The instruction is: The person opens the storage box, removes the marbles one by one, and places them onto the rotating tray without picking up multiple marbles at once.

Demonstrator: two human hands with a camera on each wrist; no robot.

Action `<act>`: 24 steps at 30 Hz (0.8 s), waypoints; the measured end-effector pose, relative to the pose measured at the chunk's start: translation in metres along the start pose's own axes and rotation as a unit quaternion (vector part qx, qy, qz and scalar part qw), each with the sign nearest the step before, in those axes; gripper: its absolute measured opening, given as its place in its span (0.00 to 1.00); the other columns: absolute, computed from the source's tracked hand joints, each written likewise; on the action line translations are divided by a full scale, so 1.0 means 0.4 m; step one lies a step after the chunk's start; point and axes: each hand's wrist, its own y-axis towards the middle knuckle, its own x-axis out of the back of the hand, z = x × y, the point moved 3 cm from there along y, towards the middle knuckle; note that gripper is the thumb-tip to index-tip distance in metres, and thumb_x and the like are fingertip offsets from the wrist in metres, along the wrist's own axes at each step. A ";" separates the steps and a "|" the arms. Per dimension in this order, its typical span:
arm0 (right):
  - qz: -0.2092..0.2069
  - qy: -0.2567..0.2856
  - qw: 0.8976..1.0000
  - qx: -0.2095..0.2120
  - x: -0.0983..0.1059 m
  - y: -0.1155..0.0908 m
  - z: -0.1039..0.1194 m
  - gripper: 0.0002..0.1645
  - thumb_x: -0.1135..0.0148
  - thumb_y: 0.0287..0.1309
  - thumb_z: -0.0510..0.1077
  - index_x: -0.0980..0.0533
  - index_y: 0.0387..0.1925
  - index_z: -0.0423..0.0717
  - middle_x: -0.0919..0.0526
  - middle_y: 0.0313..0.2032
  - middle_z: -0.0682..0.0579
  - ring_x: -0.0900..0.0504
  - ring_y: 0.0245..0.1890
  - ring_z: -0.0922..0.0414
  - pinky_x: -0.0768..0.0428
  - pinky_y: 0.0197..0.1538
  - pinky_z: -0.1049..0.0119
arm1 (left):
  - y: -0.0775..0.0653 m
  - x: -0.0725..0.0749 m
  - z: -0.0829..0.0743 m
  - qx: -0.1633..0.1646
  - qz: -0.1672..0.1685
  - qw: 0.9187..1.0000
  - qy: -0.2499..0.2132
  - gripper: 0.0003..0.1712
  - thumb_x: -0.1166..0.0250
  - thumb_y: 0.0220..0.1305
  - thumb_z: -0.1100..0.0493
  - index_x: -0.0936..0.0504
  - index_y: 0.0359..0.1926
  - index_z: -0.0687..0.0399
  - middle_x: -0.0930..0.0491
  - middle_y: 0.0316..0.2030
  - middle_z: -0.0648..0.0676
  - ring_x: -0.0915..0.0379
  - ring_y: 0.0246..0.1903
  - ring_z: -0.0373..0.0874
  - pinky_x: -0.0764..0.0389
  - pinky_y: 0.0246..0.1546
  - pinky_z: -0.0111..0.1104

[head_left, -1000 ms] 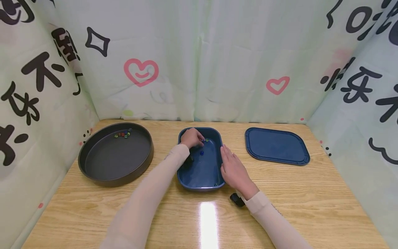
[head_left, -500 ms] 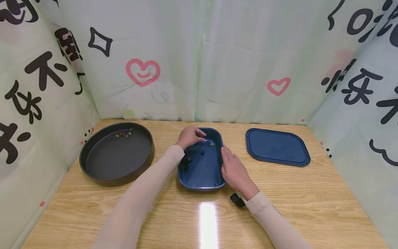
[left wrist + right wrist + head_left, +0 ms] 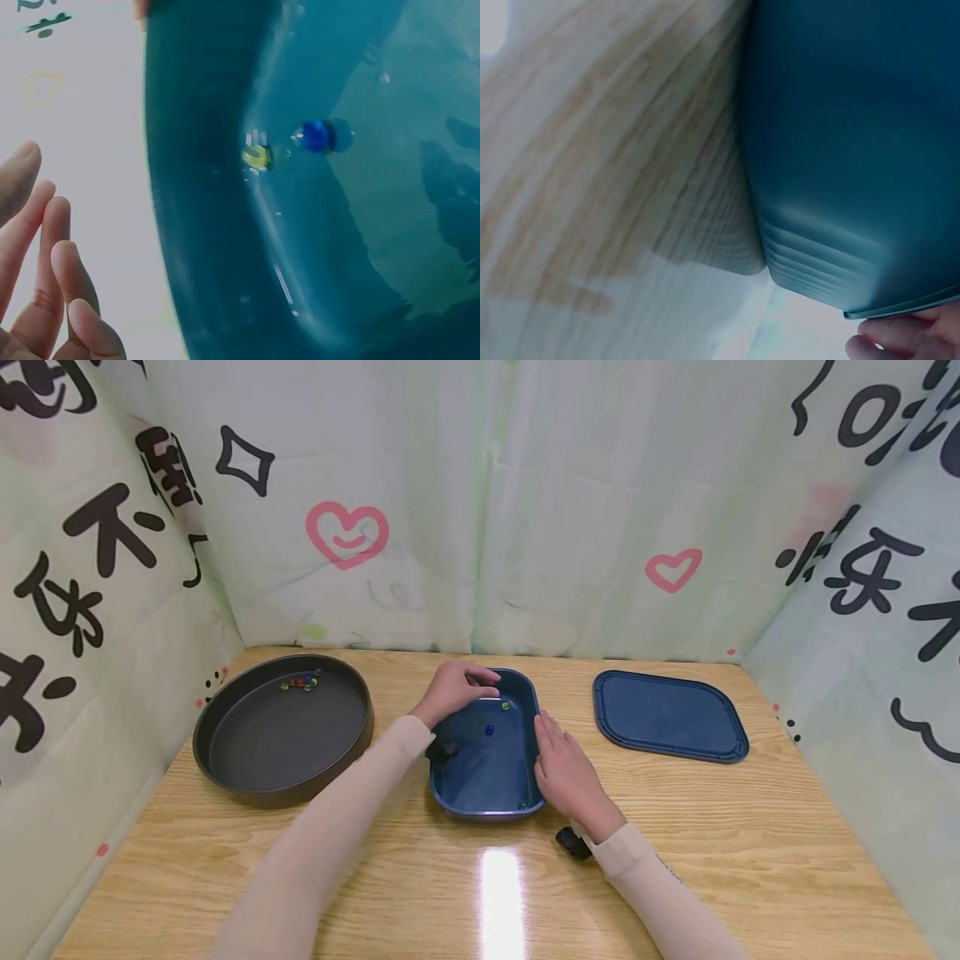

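My left hand (image 3: 454, 691) is over the far left part of a deep blue rectangular tub (image 3: 480, 789). Its thumb and fingers are apart, and the left wrist view shows no object between the fingertips (image 3: 56, 214). Inside the tub lie a yellow-green marble (image 3: 506, 706) near the far end, a dark blue marble (image 3: 490, 730) nearer the middle, and a small dark green one (image 3: 523, 806) in the near right corner. The flat right hand (image 3: 567, 772) rests against the tub's right side with its fingers straight; in the right wrist view, fingertips touch the rim.
A round dark grey pan (image 3: 277, 739) with several coloured marbles (image 3: 302, 682) along its far side stands at the left. To the right lies a flat blue lid (image 3: 670, 714). Printed curtains (image 3: 570, 527) enclose the wooden table (image 3: 757, 852) at the back and sides.
The left hand has lifted from the marbles and drawn back to the left over the tub's rim. The yellow-green marble has rolled slightly. The right hand has stayed in place.
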 end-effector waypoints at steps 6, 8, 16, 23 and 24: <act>-0.003 -0.001 1.000 0.004 -0.002 0.001 -0.001 0.35 0.56 0.66 0.40 0.51 0.70 0.31 0.49 0.72 0.38 0.46 0.72 0.45 0.42 0.69 0.47 | -0.020 0.035 -0.019 -0.004 -0.005 1.000 -0.009 0.14 0.31 0.56 0.54 0.14 0.44 0.48 0.15 0.43 0.51 0.26 0.34 0.44 0.26 0.33 0.28; -0.003 0.000 1.000 0.004 -0.003 0.001 -0.001 0.35 0.56 0.66 0.40 0.51 0.70 0.31 0.49 0.72 0.38 0.46 0.72 0.44 0.42 0.70 0.47 | -0.026 0.051 -0.022 -0.012 -0.007 1.000 -0.011 0.15 0.30 0.55 0.53 0.14 0.45 0.50 0.15 0.43 0.52 0.26 0.34 0.45 0.26 0.32 0.28; -0.003 -0.004 1.000 0.004 -0.002 0.000 -0.002 0.35 0.56 0.66 0.40 0.51 0.70 0.31 0.49 0.72 0.37 0.46 0.72 0.44 0.42 0.69 0.47 | -0.053 0.120 -0.015 -0.004 -0.017 1.000 -0.018 0.17 0.31 0.55 0.52 0.15 0.47 0.50 0.16 0.45 0.52 0.28 0.38 0.46 0.27 0.32 0.30; -0.003 -0.001 1.000 0.005 -0.001 0.000 0.000 0.35 0.56 0.66 0.39 0.51 0.70 0.31 0.49 0.72 0.38 0.46 0.72 0.44 0.42 0.70 0.47 | -0.083 0.179 0.011 0.023 -0.029 0.999 -0.038 0.17 0.31 0.56 0.53 0.15 0.47 0.50 0.18 0.50 0.53 0.27 0.41 0.46 0.25 0.34 0.31; -0.002 0.000 1.000 0.004 -0.001 0.000 0.000 0.35 0.56 0.66 0.40 0.51 0.70 0.31 0.49 0.72 0.38 0.46 0.72 0.44 0.42 0.70 0.47 | -0.088 0.189 0.015 0.025 -0.033 0.998 -0.041 0.17 0.32 0.57 0.53 0.15 0.47 0.51 0.19 0.50 0.53 0.27 0.41 0.46 0.26 0.34 0.31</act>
